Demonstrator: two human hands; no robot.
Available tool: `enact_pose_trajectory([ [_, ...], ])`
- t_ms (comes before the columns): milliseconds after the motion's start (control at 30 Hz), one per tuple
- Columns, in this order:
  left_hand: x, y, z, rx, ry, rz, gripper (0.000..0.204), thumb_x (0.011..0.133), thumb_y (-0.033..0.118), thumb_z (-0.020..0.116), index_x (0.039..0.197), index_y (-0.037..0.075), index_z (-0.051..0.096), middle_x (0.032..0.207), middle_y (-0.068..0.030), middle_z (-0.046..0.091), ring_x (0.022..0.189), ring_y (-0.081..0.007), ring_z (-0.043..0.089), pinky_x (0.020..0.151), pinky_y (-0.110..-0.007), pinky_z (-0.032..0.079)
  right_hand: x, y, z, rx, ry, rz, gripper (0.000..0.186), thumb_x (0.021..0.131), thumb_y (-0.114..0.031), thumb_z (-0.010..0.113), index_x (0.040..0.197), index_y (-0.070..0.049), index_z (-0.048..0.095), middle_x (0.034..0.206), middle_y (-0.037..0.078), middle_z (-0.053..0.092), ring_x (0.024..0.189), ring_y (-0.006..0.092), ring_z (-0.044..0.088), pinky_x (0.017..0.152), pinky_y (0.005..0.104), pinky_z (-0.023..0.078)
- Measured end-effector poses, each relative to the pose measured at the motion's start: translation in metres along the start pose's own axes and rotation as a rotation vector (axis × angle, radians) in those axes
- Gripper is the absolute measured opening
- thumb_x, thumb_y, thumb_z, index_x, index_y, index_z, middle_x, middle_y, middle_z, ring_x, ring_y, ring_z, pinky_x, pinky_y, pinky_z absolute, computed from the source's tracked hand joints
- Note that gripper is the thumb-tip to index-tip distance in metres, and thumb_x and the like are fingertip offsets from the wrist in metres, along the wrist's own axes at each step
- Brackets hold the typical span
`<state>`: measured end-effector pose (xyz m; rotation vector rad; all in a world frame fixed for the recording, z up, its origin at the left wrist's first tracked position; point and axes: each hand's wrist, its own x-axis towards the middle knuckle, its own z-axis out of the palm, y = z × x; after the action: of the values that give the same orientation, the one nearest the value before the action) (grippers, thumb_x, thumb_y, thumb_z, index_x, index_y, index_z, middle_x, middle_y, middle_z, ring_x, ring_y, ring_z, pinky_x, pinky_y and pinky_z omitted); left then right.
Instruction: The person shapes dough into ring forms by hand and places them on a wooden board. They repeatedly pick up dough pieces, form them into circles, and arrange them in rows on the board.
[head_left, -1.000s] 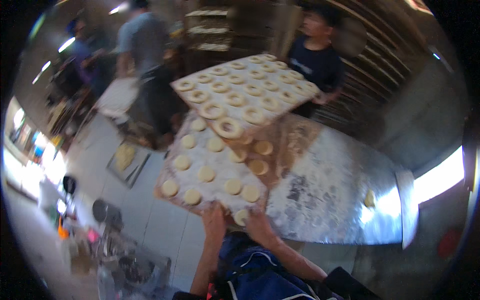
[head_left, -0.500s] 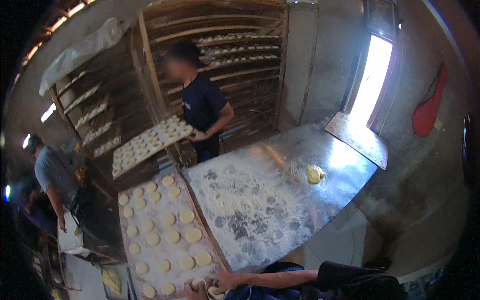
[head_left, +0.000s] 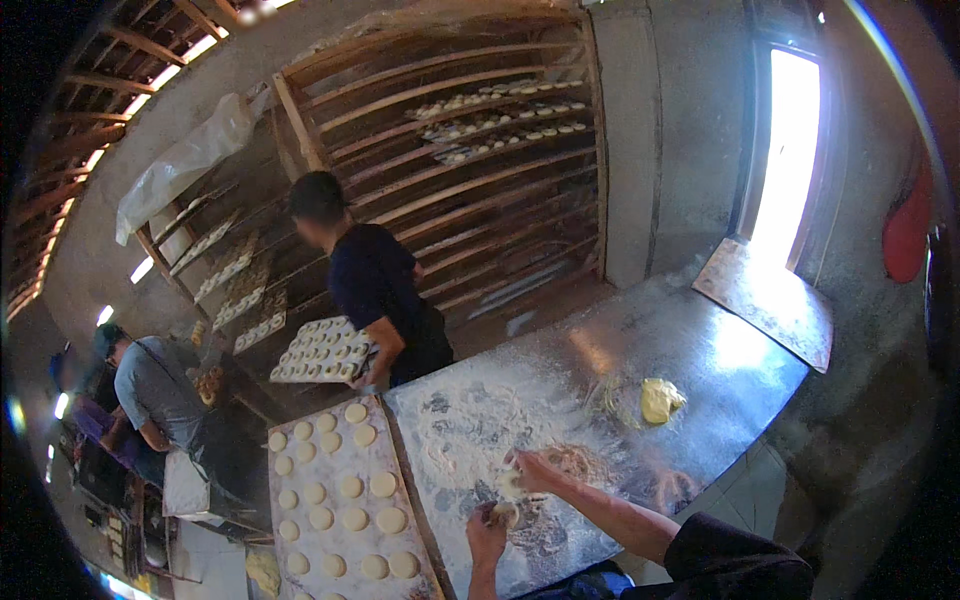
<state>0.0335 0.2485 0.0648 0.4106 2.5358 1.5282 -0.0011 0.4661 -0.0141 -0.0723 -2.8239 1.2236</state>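
On the floured metal table, my left hand grips a pale dough round at the near side. Just above and to its right, my right hand has curled fingers round another pale dough piece, partly hidden by them. A flour-dusted board with several flat dough rounds lies to the left of both hands. A lump of yellow dough sits farther right on the metal surface.
A person in a dark shirt carries a board of rings before wooden racks. Two other people are at the far left. A board lies at the table's right end, below a bright opening.
My hands have moved right, from the board's edge onto the floured table, carrying dough. The person in the dark shirt has turned and carried the board of rings toward the left rack.
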Motion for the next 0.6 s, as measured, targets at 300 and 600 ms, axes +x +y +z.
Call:
enact_pose_trajectory([
  [300, -0.006, 0.005, 0.056, -0.149, 0.161, -0.061, 0.028, 0.092, 0.018, 0.065, 0.108, -0.004, 0.062, 0.100, -0.0206, 0.067, 0.093, -0.0297, 0.066, 0.080, -0.039, 0.052, -0.034, -0.001, -0.031, 0.178, 0.012, 0.062, 0.044, 0.078, -0.025, 0.074, 0.113, -0.003, 0.058, 0.099, 0.011, 0.068, 0.090, 0.0290, 0.064, 0.080, 0.0419, 0.050],
  [600, -0.006, 0.033, 0.061, -0.531, 0.061, -0.157, 0.026, 0.093, 0.015, 0.065, 0.108, -0.006, 0.064, 0.097, -0.0113, 0.068, 0.088, -0.0158, 0.066, 0.077, -0.030, 0.054, -0.080, -0.044, -0.053, 0.777, -0.036, 0.223, 0.034, 0.075, -0.005, 0.073, 0.106, -0.001, 0.059, 0.089, 0.007, 0.068, 0.082, 0.0123, 0.064, 0.070, 0.0304, 0.052],
])
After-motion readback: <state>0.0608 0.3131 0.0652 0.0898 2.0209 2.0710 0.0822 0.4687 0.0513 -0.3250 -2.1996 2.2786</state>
